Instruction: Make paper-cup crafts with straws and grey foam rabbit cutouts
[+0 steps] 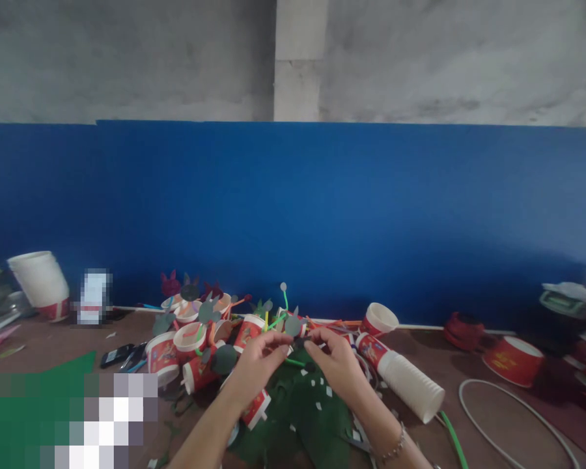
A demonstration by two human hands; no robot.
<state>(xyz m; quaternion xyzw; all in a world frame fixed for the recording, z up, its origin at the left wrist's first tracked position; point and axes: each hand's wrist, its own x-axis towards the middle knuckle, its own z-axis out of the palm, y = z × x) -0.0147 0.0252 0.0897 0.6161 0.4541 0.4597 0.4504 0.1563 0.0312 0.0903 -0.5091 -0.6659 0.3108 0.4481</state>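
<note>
My left hand (258, 359) and my right hand (336, 357) meet over a dark green sheet (303, 417) on the brown table. Their fingertips pinch a small dark piece (300, 341) between them; I cannot make out what it is. Just behind the hands stands a cluster of red and white paper cups (190, 339) with coloured straws and grey-green cut-out shapes stuck in them. A stack of white cups (403, 378) lies on its side right of my right hand. My right wrist wears a bracelet.
A blue board (322, 215) walls the table's back. A white bucket (41, 283) stands far left, a phone (120, 355) beside the cups. Red bowls (512, 359) and a white hoop (512, 410) lie right. Small white scraps dot the green sheet.
</note>
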